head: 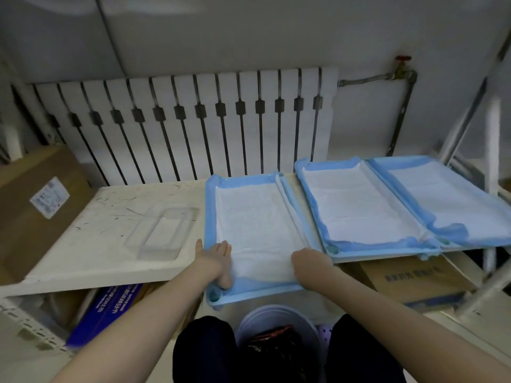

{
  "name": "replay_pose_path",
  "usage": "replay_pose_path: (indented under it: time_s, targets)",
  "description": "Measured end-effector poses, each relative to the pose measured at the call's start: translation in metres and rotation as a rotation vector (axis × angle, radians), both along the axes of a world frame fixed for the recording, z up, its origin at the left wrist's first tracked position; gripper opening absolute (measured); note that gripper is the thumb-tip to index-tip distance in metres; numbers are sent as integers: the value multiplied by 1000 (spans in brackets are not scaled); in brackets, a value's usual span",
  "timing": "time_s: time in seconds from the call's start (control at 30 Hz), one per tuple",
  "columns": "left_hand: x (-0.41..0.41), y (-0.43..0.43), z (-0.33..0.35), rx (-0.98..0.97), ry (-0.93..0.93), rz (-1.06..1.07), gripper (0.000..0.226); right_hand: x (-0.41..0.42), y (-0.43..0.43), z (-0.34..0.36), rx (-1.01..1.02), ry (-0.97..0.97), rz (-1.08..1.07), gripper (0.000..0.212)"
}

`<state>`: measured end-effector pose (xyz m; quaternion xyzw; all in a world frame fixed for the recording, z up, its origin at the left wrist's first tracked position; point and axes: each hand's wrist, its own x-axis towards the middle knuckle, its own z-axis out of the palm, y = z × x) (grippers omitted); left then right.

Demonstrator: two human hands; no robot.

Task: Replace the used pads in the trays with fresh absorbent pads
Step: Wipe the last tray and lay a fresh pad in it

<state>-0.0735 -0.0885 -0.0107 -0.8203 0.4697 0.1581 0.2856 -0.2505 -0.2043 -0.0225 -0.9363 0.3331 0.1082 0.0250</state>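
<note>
Three shallow trays lie side by side, each lined with a white absorbent pad with blue edges. The nearest, left tray [250,295] holds a pad [254,217] that both hands work at its near end. My left hand [218,261] is at the near-left corner, fingers curled down into the pad. My right hand [307,262] is at the near-right edge, its fingers bent under onto the pad and mostly hidden. The middle tray [359,205] and the right tray [448,197] lie untouched, their pads spread and the blue borders folded up over the rims.
A scratched white board [91,244] to the left carries a clear plastic tray [163,233]. Cardboard boxes [414,277] and a blue box [107,310] sit underneath. A white bucket with a dark bag [276,333] stands between my knees. A radiator [193,120] lines the wall; metal frame legs [492,150] rise at right.
</note>
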Motion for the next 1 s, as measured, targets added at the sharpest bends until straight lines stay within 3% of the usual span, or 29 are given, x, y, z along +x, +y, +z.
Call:
replay_pose_path:
  time_s: [0.1, 0.2, 0.3, 0.4, 0.5, 0.63, 0.83, 1.0]
  targets:
    - [-11, 7, 2, -216, -31, -75, 55, -8, 15, 4, -60, 46, 120, 32]
    - [-16, 21, 2, -330, 4, -89, 26, -14, 17, 3, -9, 53, 111, 59]
    - [-20, 34, 2, -349, 96, -53, 29, -19, 17, 9, -11, 59, 188, 66]
    - [-34, 41, 8, -444, 184, -142, 46, -28, 15, 10, -133, 98, 304, 46]
    - [-44, 45, 5, -398, 54, -335, 37, -34, 14, 7, -168, 40, 324, 24]
    - [-47, 36, 2, -469, -18, -375, 17, -35, 3, 10, -198, -12, 332, 22]
    - [-39, 11, 7, -543, -131, -263, 20, -21, -28, 12, -196, -172, 275, 22]
    - [-43, -7, 1, -538, -133, -240, 31, -11, -46, 3, -157, -180, 269, 24]
